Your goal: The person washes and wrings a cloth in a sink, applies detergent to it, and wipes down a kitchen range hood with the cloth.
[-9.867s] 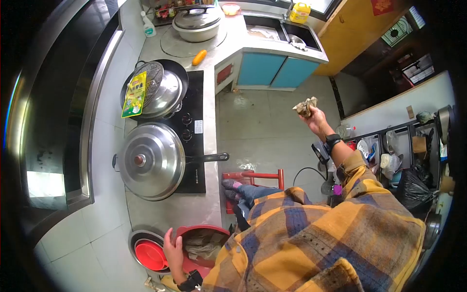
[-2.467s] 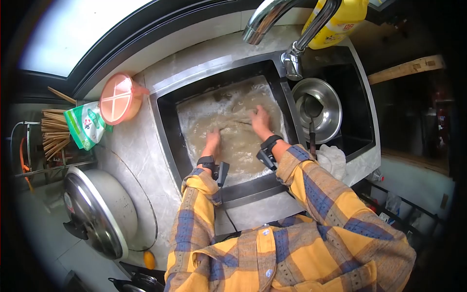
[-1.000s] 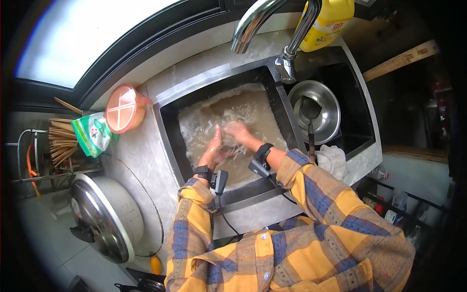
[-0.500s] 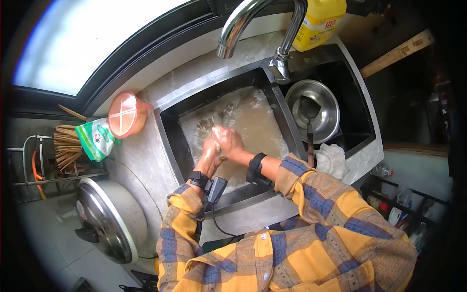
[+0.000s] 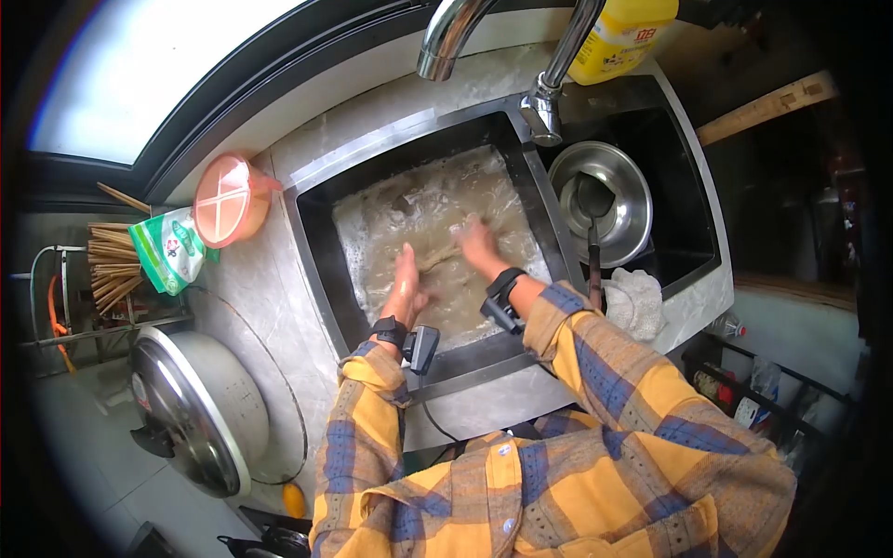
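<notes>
Cloudy, greyish-brown water with foam fills the larger basin of the dark sink (image 5: 312, 223). My left hand (image 5: 406, 284) is at the water, wet, its fingers stretched up and the thumb apart. To its right, my right hand (image 5: 478, 245) reaches into the basin with its fingers spread, somewhat blurred. A pale brown strip (image 5: 439, 259) shows at the water's surface between the two hands; I cannot tell what it is. Further back, a small dark lump (image 5: 402, 205) breaks the surface. Whatever lies deeper is hidden by the murky water.
The chrome faucet (image 5: 541, 110) arches over the back. In the right basin a steel bowl (image 5: 630, 177) holds a black ladle (image 5: 593, 197). A white cloth (image 5: 633, 305) lies on the edge. At left are a pink container (image 5: 223, 200), a green-white packet (image 5: 173, 249), chopsticks (image 5: 113, 265) and a lidded pot (image 5: 200, 409).
My hands were together over the basin and are now apart, the right one farther right. The water is more stirred up. The view has shifted slightly.
</notes>
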### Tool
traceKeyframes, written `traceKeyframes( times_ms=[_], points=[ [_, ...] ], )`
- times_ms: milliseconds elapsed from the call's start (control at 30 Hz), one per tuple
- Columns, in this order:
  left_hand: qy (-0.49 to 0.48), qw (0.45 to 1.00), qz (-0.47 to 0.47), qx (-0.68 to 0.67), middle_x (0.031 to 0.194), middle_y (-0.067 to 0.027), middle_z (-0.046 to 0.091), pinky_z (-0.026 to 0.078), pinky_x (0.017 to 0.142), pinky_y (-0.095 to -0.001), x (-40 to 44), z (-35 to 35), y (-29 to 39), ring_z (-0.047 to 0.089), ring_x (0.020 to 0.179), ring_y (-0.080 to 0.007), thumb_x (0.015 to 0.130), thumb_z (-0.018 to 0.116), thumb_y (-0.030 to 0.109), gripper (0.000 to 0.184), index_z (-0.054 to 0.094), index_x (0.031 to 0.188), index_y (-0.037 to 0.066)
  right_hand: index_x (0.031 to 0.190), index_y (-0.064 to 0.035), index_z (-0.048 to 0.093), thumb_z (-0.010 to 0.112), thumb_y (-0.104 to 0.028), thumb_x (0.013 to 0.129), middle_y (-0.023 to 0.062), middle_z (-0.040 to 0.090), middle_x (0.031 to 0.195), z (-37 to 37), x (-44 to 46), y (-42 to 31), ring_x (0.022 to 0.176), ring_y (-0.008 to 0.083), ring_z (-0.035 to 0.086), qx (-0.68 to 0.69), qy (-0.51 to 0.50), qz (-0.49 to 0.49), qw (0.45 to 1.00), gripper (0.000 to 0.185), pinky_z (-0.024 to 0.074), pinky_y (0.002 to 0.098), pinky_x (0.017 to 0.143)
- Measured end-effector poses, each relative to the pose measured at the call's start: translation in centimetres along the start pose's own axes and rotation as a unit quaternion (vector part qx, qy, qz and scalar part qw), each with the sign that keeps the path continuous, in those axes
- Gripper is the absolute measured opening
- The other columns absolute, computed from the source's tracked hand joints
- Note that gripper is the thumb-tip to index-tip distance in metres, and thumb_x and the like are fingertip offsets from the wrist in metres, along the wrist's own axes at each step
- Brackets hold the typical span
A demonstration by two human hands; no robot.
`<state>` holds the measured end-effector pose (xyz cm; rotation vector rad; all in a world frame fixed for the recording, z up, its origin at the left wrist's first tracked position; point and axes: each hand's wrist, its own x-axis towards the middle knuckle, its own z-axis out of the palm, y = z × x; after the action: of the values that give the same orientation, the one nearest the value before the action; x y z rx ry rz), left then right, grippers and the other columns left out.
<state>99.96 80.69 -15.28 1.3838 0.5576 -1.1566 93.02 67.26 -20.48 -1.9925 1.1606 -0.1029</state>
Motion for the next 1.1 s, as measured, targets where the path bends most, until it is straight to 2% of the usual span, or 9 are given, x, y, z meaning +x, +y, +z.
traceKeyframes(
  times_ms=[167, 267, 300, 433, 500, 667, 867, 933, 1100],
  points=[
    [-0.151, 0.984, 0.007, -0.097, 0.142, -0.0153, 0.025, 0.028, 0.100, -0.0576, 0.8, -1.4, 0.6, 0.029, 0.129, -0.0344, 0.086, 0.034, 0.064, 0.079, 0.015, 0.141, 0.011, 0.105, -0.0009, 0.055, 0.068, -0.031, 0.077, 0.0116, 0.063, 0.090, -1.1, -5.9, -6.1, 0.080, 0.0203, 0.059, 0.313, -0.143, 0.117, 0.932, 0.043, 0.0469, 0.0344, 0.072],
    [-0.150, 0.983, -0.021, -0.100, 0.128, -0.0149, 0.044, 0.043, 0.090, -0.0486, 0.9, -2.6, 2.1, 0.049, 0.113, -0.0302, 0.082, 0.037, 0.069, 0.084, 0.022, 0.138, 0.008, 0.092, -0.0044, 0.061, 0.065, -0.028, 0.080, 0.0102, 0.064, 0.085, -2.5, -8.5, -9.3, 0.076, 0.0167, 0.059, 0.281, -0.134, -0.093, 0.946, 0.027, 0.0457, 0.0337, 0.068],
    [-0.155, 0.983, -0.001, -0.097, 0.119, -0.0133, 0.050, 0.046, 0.086, -0.0458, -0.1, -2.0, 2.9, 0.053, 0.105, -0.0281, 0.084, 0.037, 0.066, 0.074, 0.031, 0.131, 0.008, 0.088, -0.0050, 0.060, 0.063, -0.029, 0.078, 0.0191, 0.063, 0.084, -3.5, -9.2, -10.6, 0.081, 0.0324, 0.062, 0.299, -0.131, -0.111, 0.939, 0.026, 0.0471, 0.0395, 0.070],
    [-0.458, 0.862, -0.014, -0.214, 0.094, -0.0077, 0.060, 0.049, 0.075, -0.0379, 3.5, -3.6, 2.0, 0.059, 0.086, -0.0223, 0.092, 0.040, 0.047, 0.043, 0.052, 0.105, 0.008, 0.093, -0.0043, 0.053, 0.058, -0.026, 0.080, 0.0212, 0.062, 0.083, -2.0, -8.4, -10.9, 0.081, 0.0401, 0.059, 0.149, -0.052, -0.140, 0.978, 0.025, 0.0474, 0.0460, 0.069],
    [-0.338, 0.916, 0.209, 0.052, 0.092, -0.0064, 0.061, 0.049, 0.073, -0.0357, 7.1, -4.1, -0.1, 0.059, 0.085, -0.0203, 0.093, 0.041, 0.036, 0.032, 0.055, 0.099, 0.008, 0.095, -0.0047, 0.052, 0.056, -0.027, 0.081, 0.0217, 0.062, 0.084, -1.7, -7.4, -10.5, 0.080, 0.0409, 0.059, 0.099, -0.037, -0.127, 0.986, 0.026, 0.0477, 0.0471, 0.069],
    [-0.110, 0.993, 0.043, -0.026, 0.088, -0.0015, 0.061, 0.048, 0.069, -0.0314, -3.3, 3.7, 3.0, 0.059, 0.078, -0.0168, 0.092, 0.046, 0.023, 0.017, 0.056, 0.094, 0.010, 0.093, -0.0037, 0.055, 0.046, -0.029, 0.087, 0.0241, 0.062, 0.080, -3.5, -4.8, -9.6, 0.077, 0.0426, 0.059, -0.007, -0.029, -0.099, 0.995, 0.027, 0.0477, 0.0498, 0.068],
    [-0.190, 0.971, 0.029, 0.142, 0.082, -0.0030, 0.054, 0.044, 0.061, -0.0325, -3.8, 4.9, 2.2, 0.049, 0.070, -0.0148, 0.095, 0.027, 0.027, 0.029, 0.052, 0.098, 0.011, 0.077, -0.0008, 0.058, 0.043, -0.025, 0.088, 0.0222, 0.061, 0.082, -2.9, 2.1, -2.0, 0.076, 0.0385, 0.059, -0.015, 0.017, -0.146, 0.989, 0.030, 0.0461, 0.0473, 0.065],
    [-0.171, 0.950, 0.139, 0.220, 0.092, -0.0054, 0.053, 0.046, 0.064, -0.0365, -0.8, 2.7, 1.4, 0.051, 0.077, -0.0177, 0.094, 0.031, 0.028, 0.027, 0.047, 0.108, 0.012, 0.082, -0.0020, 0.057, 0.049, -0.024, 0.086, 0.0210, 0.060, 0.085, -4.2, 3.4, -1.5, 0.083, 0.0403, 0.057, -0.048, 0.043, 0.001, 0.998, 0.024, 0.0445, 0.0472, 0.069],
    [-0.111, 0.990, 0.057, 0.067, 0.138, -0.0139, 0.026, 0.038, 0.089, -0.0547, 0.3, -0.2, 1.6, 0.034, 0.119, -0.0358, 0.092, 0.040, 0.045, 0.059, 0.018, 0.137, 0.015, 0.114, -0.0096, 0.050, 0.067, -0.027, 0.074, 0.0181, 0.062, 0.093, -2.5, 3.2, 1.0, 0.090, 0.0369, 0.058, -0.043, 0.192, 0.001, 0.980, 0.047, 0.0447, 0.0431, 0.080]
  ],
)
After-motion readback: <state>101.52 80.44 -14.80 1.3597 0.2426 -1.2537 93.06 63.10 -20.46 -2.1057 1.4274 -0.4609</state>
